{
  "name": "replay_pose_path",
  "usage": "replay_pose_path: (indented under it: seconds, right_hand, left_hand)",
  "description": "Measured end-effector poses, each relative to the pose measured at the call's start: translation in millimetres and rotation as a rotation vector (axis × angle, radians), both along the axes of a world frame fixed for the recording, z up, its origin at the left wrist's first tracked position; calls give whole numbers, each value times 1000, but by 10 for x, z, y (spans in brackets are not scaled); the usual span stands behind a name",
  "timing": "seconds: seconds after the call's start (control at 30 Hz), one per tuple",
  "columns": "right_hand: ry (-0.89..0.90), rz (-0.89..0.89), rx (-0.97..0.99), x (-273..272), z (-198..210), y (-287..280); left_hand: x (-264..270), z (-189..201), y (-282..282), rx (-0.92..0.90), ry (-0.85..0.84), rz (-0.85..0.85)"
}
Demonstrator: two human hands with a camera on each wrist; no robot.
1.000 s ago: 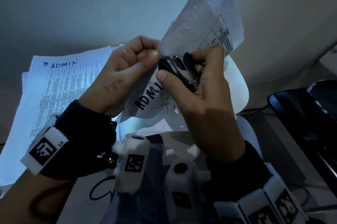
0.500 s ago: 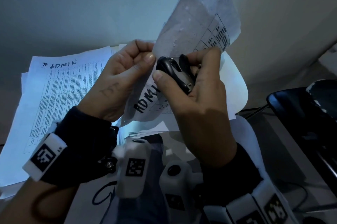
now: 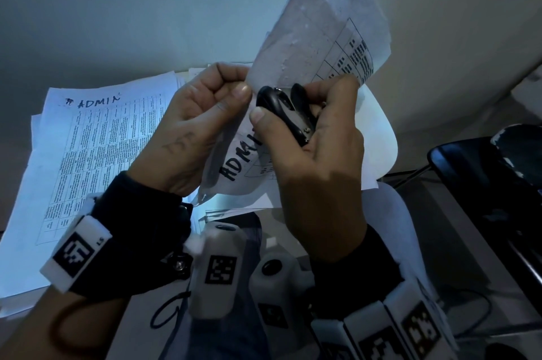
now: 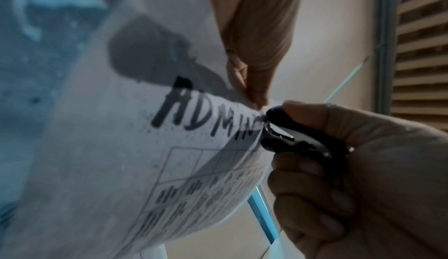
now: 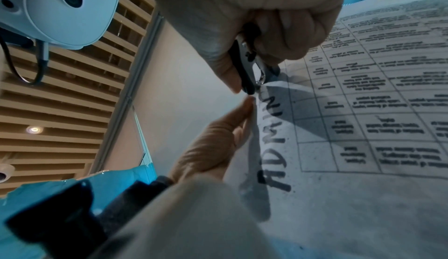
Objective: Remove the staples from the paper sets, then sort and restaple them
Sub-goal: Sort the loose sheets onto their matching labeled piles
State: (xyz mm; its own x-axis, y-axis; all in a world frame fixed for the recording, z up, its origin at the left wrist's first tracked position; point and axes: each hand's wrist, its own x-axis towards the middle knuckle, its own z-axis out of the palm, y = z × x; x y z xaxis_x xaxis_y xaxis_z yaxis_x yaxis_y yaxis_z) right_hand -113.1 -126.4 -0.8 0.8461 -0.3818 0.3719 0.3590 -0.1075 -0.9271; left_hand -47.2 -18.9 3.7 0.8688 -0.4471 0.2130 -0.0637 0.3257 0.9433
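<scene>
Left hand (image 3: pixel 187 125) pinched the corner of the ADMIN paper set (image 3: pixel 316 46), thin and crinkled, raised over the paper stack (image 3: pixel 96 137). Right hand (image 3: pixel 316 154) gripped the staple remover (image 3: pixel 289 113) (glossy black, rounded, metal claws) at that corner. Staple itself hidden.

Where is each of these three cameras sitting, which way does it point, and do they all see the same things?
Head: worn on the head, looking down at the left hand and right hand, both forearms, the wrist cameras and the paper pile.
Left wrist: looks up along the left fingers at the held paper set; the right hand also shows.
Right wrist: looks up along the right hand at the black staple remover, the headset and ceiling slats.
All three share the ADMIN sheet, the remover and both hands.
</scene>
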Motion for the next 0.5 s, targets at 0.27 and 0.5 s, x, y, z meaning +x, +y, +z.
replay_pose_path:
  seconds: [0.27, 0.5]
  right_hand:
    - [-58, -62, 36, 46, -63, 5]
    - [-63, -35, 118, 31, -153, -60]
  left_hand:
    - [34, 78, -72, 64, -38, 49]
    - [58, 81, -101, 79, -33, 119]
